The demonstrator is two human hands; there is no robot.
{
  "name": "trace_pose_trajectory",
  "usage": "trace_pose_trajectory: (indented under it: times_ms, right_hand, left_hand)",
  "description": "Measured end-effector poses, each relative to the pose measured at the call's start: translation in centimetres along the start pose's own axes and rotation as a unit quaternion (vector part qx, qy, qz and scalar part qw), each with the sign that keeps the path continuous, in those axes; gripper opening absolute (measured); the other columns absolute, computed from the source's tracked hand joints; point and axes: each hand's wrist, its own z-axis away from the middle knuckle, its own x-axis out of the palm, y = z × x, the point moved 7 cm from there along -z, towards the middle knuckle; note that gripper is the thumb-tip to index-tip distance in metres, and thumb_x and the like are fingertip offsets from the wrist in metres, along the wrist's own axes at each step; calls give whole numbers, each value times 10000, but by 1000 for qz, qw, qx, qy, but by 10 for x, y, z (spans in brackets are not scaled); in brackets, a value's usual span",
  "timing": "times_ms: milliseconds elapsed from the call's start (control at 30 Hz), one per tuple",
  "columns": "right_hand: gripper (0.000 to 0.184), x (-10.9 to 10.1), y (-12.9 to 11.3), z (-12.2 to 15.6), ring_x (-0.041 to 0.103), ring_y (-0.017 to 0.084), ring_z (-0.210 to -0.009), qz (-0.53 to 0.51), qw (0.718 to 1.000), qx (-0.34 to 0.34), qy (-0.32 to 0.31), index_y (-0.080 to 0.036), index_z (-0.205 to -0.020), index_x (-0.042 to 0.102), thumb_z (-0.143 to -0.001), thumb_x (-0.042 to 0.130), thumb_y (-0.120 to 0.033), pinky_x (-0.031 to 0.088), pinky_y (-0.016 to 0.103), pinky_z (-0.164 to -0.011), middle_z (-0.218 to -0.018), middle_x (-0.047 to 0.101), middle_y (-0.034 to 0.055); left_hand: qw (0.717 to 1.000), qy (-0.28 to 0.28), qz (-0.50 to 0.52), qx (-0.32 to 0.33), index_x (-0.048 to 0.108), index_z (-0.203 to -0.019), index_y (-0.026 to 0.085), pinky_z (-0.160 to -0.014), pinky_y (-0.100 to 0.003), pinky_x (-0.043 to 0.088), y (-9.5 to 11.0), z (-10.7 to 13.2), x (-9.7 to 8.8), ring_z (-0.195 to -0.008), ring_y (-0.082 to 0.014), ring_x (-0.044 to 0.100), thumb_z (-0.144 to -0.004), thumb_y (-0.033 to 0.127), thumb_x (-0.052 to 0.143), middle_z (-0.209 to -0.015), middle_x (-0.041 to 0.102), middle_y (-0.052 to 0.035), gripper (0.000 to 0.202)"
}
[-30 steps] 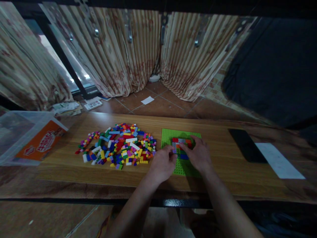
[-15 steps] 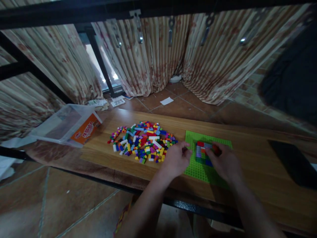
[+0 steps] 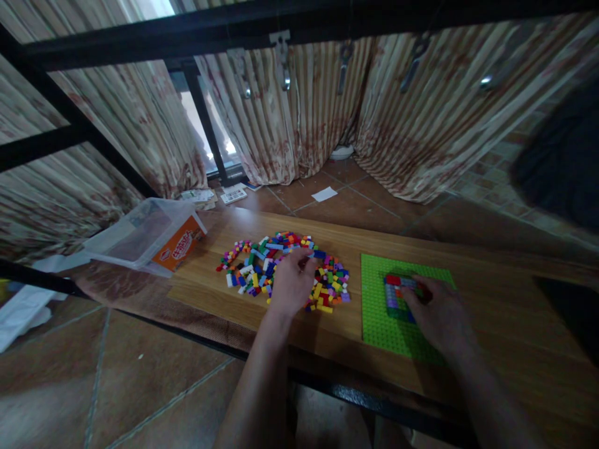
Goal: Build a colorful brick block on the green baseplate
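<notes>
My left hand [image 3: 292, 284] is over the pile of loose toy building bricks [image 3: 253, 271]. Its fingers are half curled, with a gap between thumb and forefinger and nothing visible between them. On a green studded baseplate [image 3: 377, 324] sits a small block of joined bricks [image 3: 392, 301] in red, lilac, grey, orange and blue. My right hand [image 3: 442, 315] bends over the right side of that block, thumb and fingertips drawn together at its top. Whatever those fingers pinch is hidden by the hand.
A clear plastic box [image 3: 135, 240] with an orange label lies at the table's left end. At the right of the wooden table [image 3: 505, 312] is a dark flat object [image 3: 568, 305]. Black metal bars [image 3: 299, 28] cross in front of striped curtains [image 3: 318, 106]. Papers lie on the tiled floor.
My left hand has moved left, from the baseplate's edge to over the brick pile. My right hand stays at the brick block. The whole view has shifted slightly.
</notes>
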Motion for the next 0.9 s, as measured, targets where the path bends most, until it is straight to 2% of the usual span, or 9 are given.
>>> trace_pose_trajectory:
  times_ms: [100, 200, 267, 367, 533, 733, 900]
  right_hand:
    - [511, -1, 0, 0, 597, 326, -985, 1, 1000, 0, 4, -152, -1064, 653, -823, 437, -547, 449, 494, -925, -1040, 658, 162]
    - [506, -1, -1, 1, 589, 342, -1012, 1, 1000, -1, 8, -160, -1049, 651, -829, 421, -553, 446, 511, -922, -1042, 657, 166]
    - [493, -1, -2, 1, 590, 349, -1014, 2, 1000, -2, 8, -168, -1039, 651, -831, 424, -553, 448, 522, -906, -1043, 659, 167]
    - [473, -1, -2, 1, 595, 347, -1003, 6, 1000, 0, 6, -189, -1037, 651, -831, 438, -557, 448, 528, -894, -1036, 664, 153]
    - [505, 1, 0, 0, 598, 348, -998, 7, 1000, 11, -8, -176, -1035, 656, -827, 440, -583, 456, 520, -884, -1044, 662, 160]
    - [469, 0, -1, 0, 598, 333, -997, 4, 1000, 5, -1, -191, -1046, 658, -825, 461, -555, 444, 515, -911, -1036, 660, 140]
    - [487, -2, -3, -1, 596, 326, -1003, 0, 1000, 9, -11, -179, -1065, 660, -823, 462, -552, 447, 501, -915, -1045, 657, 145]
  left_hand:
    - [990, 85, -98, -56, 690, -974, 161, -771, -284, 476, -17, -2, -42, -807, -179, 643, -819, 242, 554, -861, 712, -55, 221]
    - [967, 88, -218, -99, 708, -1004, 172, -787, -321, 471, -29, -1, -64, -838, -215, 638, -784, 241, 590, -896, 712, -73, 259]
    - [954, 67, -281, -87, 720, -1027, 182, -834, -346, 463, -31, -1, -65, -889, -236, 627, -766, 195, 586, -953, 707, -95, 293]
    - [939, 45, -339, -41, 737, -1025, 208, -917, -377, 437, -28, 0, -57, -984, -261, 600, -755, 150, 567, -1053, 685, -114, 325]
    - [934, 23, -358, 12, 741, -1012, 236, -945, -404, 430, -27, 1, -45, -1015, -280, 583, -750, 202, 605, -1091, 671, -107, 297]
    - [924, 36, -380, 9, 739, -960, 220, -933, -398, 439, -33, -1, -45, -1007, -278, 577, -741, 190, 598, -1045, 665, -109, 262]
    - [923, 45, -382, 0, 729, -897, 203, -919, -397, 443, -29, -2, -47, -994, -285, 573, -769, 204, 571, -1020, 658, -116, 204]
